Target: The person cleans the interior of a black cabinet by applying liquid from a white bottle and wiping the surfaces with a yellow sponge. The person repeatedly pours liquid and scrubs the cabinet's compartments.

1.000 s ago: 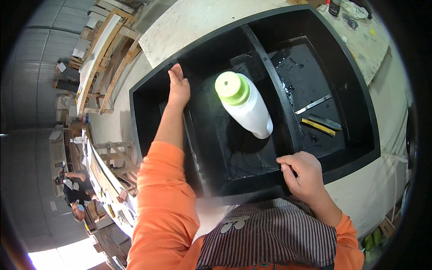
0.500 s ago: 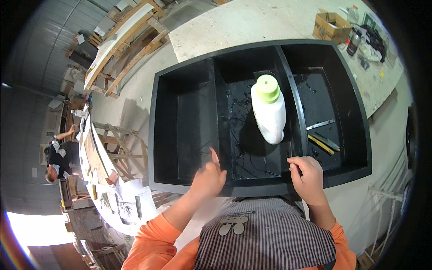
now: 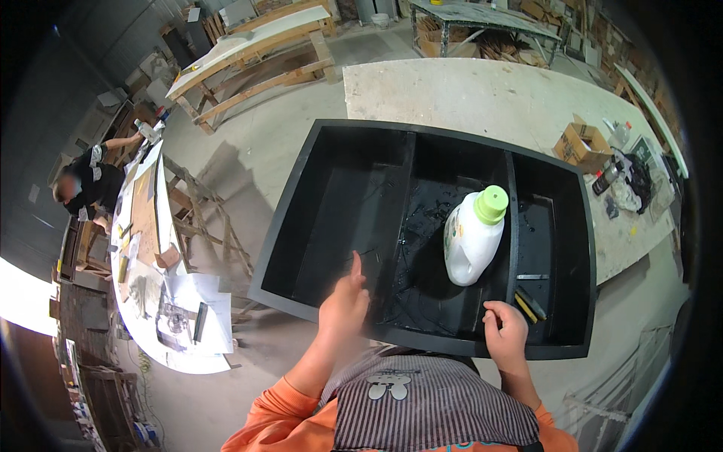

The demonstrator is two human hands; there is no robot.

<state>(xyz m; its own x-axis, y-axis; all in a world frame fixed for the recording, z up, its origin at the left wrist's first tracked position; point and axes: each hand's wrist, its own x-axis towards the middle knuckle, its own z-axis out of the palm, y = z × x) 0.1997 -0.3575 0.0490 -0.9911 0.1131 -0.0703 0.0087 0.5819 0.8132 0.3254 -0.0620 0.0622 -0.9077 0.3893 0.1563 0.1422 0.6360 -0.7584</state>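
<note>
1. In the middle compartment of a black three-section box stands a white plastic bottle with a green screw cap, nearer the right divider than the left divider.
2. Over the front part of the left compartment is the left hand, slightly blurred, one digit pointing away from the body; I cannot tell whether its grip is released or clenched.
3. At the front wall, near the right divider's end, is the right hand, its fingers curled toward the thumb; whether this grip grasps the rim or anything else cannot be told.
4. Inside the right compartment lie a thin silvery strip and, just beside it, a slim yellow piece against a dark bar.
5. Beyond the box extends a pale desk, with an open cardboard carton and a black plastic bag at its right.
6. Far left, a co-worker in dark clothing is beside a long white desk bearing papers.
</note>
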